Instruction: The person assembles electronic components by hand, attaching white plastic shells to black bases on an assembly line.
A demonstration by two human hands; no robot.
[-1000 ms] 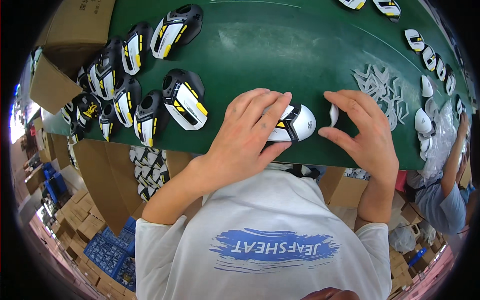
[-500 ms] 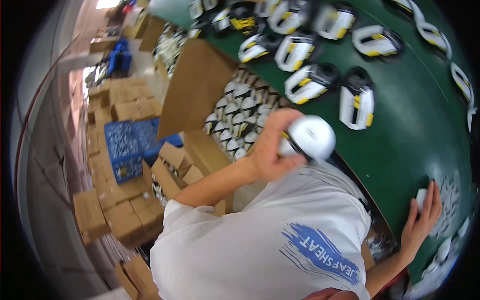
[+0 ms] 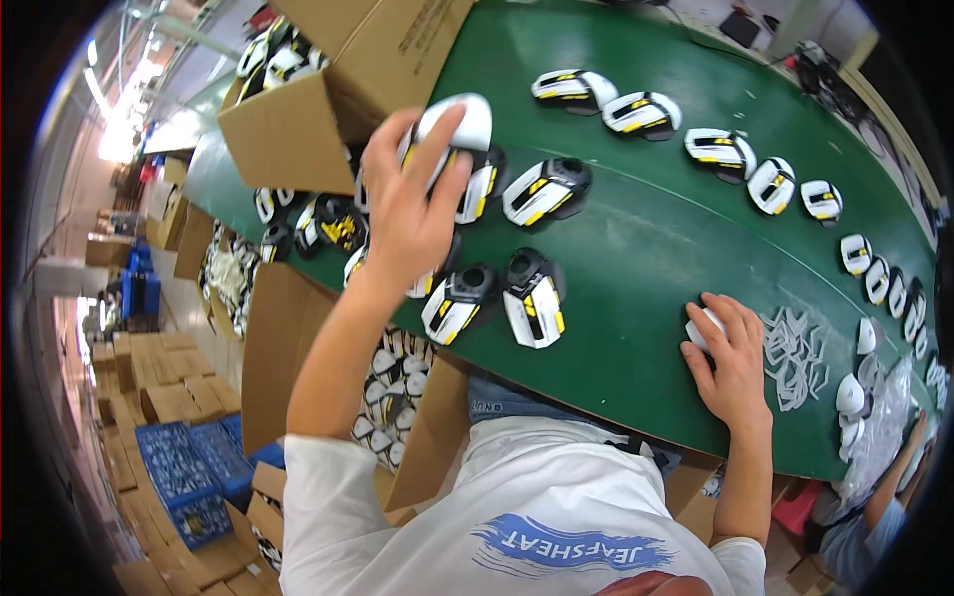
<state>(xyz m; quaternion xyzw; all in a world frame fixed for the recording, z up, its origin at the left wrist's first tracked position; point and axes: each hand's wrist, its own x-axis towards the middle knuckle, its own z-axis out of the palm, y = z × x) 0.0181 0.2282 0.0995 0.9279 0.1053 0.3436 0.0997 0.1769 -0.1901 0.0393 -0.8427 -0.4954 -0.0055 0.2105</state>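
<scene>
You seem to be mid-carry, your left hand (image 3: 412,194) wrapped around a white-topped shell (image 3: 467,119) over the counter's (image 3: 636,348) left part, your right hand (image 3: 730,368) gripping a white piece (image 3: 702,330) farther right; setting down likely calls for clearing neighbouring shells (image 3: 549,191).

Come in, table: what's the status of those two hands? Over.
Left hand gripping white-capped shell, open carton close by. Right hand at small white piece, loose pale strips alongside.
</scene>
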